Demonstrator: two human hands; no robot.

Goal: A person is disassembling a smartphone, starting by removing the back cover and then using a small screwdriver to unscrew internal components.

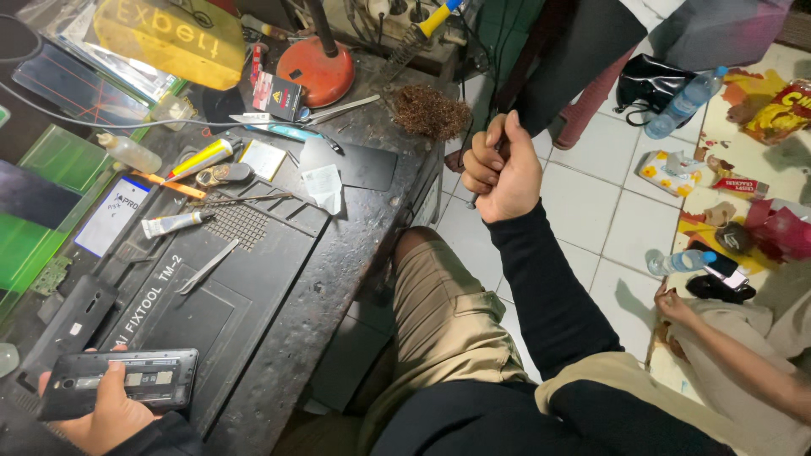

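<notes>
My left hand [106, 414] grips a black phone [118, 382] with its back cover off, held flat over the near left corner of the dark work mat [253, 287]. My right hand [500, 167] is raised off the bench to the right, over the tiled floor. Its fingers are closed around a thin dark tool [475, 201] whose tip pokes out below the fist. Metal tweezers [207, 266] lie loose on the mat between the two hands.
A glue tube [173, 223], a yellow cutter [201, 158], a red round lamp base [317, 72] and a wad of brown wire wool [431, 110] crowd the bench [372, 211]. Another person's hand [676, 306] rests on the floor at right among water bottles [686, 103] and snack packets.
</notes>
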